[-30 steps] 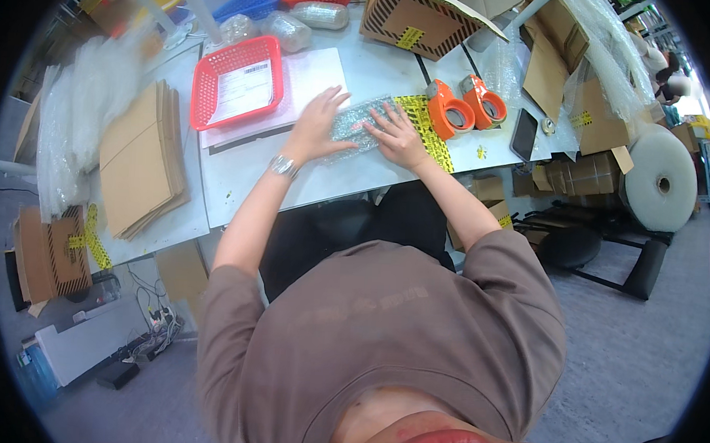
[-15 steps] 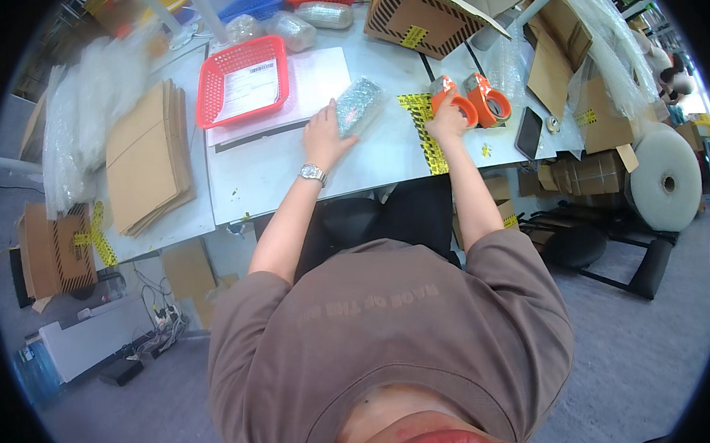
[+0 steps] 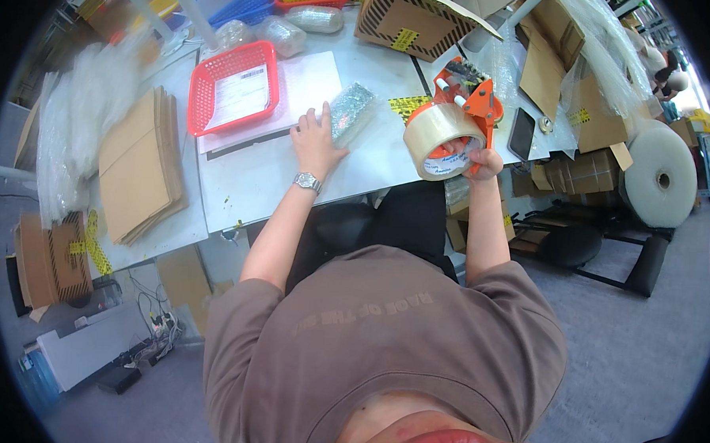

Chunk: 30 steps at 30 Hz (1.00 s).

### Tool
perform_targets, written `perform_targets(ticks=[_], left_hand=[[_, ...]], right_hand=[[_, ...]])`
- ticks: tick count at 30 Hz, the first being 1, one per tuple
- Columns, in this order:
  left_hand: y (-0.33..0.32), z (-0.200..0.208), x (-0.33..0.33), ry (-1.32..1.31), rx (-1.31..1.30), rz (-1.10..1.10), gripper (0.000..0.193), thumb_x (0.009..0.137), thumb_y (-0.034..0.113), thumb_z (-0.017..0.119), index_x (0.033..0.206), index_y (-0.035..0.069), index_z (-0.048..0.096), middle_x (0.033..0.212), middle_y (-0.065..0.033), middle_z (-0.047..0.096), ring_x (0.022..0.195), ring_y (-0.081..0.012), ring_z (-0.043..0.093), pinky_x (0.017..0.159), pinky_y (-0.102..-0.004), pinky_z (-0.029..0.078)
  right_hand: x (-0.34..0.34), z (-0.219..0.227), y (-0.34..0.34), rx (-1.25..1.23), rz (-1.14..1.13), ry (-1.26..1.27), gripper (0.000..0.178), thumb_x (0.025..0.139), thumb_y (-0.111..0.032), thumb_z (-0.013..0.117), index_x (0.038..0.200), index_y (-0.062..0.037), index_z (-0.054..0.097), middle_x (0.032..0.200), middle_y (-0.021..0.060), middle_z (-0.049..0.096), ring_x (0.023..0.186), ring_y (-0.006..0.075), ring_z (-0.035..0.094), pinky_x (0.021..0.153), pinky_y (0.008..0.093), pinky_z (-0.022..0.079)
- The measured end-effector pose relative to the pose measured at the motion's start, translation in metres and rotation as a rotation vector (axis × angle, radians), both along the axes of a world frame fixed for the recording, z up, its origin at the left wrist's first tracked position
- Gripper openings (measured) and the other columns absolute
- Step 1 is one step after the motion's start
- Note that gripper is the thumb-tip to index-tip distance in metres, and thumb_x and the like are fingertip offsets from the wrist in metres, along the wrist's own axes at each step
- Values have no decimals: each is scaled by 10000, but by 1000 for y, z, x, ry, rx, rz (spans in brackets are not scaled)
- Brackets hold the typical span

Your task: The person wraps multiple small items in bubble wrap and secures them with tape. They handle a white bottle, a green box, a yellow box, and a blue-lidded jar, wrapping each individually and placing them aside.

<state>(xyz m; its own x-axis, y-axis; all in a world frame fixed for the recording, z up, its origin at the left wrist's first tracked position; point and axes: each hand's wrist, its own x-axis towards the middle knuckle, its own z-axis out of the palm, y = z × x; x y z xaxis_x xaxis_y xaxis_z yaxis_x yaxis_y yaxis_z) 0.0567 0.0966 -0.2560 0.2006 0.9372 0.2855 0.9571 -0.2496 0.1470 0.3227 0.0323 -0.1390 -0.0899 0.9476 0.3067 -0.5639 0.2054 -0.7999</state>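
My right hand [image 3: 482, 161] grips an orange tape dispenser [image 3: 480, 106] fitted with a wide roll of clear tape [image 3: 430, 138], raised above the table's front edge. Its fingers are wrapped round the handle, partly hidden behind the roll. On the table, my left hand [image 3: 316, 143], with a watch at the wrist, lies with fingers spread at the left side of a bubble-wrapped package [image 3: 351, 114]. The fingertips touch or nearly touch the wrap. A red plastic basket [image 3: 275, 75] holding a printed paper slip [image 3: 240, 98] stands to the left, partly over white sheets.
Flat folded cardboard [image 3: 139, 165] is stacked at the left beside clear plastic wrap [image 3: 98, 123]. An open carton [image 3: 415, 22] and several wrapped bundles [image 3: 315, 19] sit at the back. A phone [image 3: 521, 134] lies to the right, near a big bubble-wrap roll [image 3: 662, 175].
My right hand has picked up an orange tape dispenser from the table and brought it nearer, its tape roll facing me. My left hand stays beside the bubble-wrapped package.
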Motion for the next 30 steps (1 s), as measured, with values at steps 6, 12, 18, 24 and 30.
perform_targets(ticks=[6, 12, 18, 24, 30], left_hand=[[-12, 1, -8, -24, -50, -21, 1192, 533, 480, 879, 1510, 128, 294, 1234, -147, 524, 1037, -289, 554, 820, -408, 456], [6, -2, -18, -96, -217, -26, 1180, 536, 471, 879, 1500, 126, 293, 1165, -167, 549, 976, -337, 600, 782, -437, 531], [19, 3, -32, -180, -283, -64, 1186, 518, 502, 870, 1492, 135, 302, 1155, -179, 563, 994, -344, 620, 816, -424, 541], [25, -1, -37, -175, -266, -83, 1148, 493, 553, 834, 1452, 129, 368, 1077, -195, 615, 920, -349, 661, 803, -423, 544], [36, 17, -40, -252, -460, -51, 1071, 509, 534, 830, 1421, 134, 434, 1127, -218, 633, 1037, -336, 645, 873, -415, 527]], right_hand=[[-4, -29, 13, -84, -45, -95, 765, 583, -92, 559, 1327, 59, 459, 874, 105, 548, 766, 210, 566, 754, 326, 482], [-28, -49, 24, 140, -482, -1124, 643, 645, -123, 642, 1273, -4, 569, 1152, 127, 518, 1113, 267, 550, 994, 341, 429], [-84, -64, 35, 174, -358, -1458, 751, 626, -246, 723, 1329, -84, 518, 1198, 126, 529, 956, 358, 634, 806, 437, 526], [-75, -61, 22, 188, -313, -1581, 804, 632, -246, 722, 1367, -61, 456, 1209, 135, 510, 903, 374, 642, 775, 459, 533], [-59, -31, -27, 60, -188, -1699, 795, 654, -207, 708, 1407, -194, 453, 1239, 132, 490, 972, 354, 626, 832, 449, 527]])
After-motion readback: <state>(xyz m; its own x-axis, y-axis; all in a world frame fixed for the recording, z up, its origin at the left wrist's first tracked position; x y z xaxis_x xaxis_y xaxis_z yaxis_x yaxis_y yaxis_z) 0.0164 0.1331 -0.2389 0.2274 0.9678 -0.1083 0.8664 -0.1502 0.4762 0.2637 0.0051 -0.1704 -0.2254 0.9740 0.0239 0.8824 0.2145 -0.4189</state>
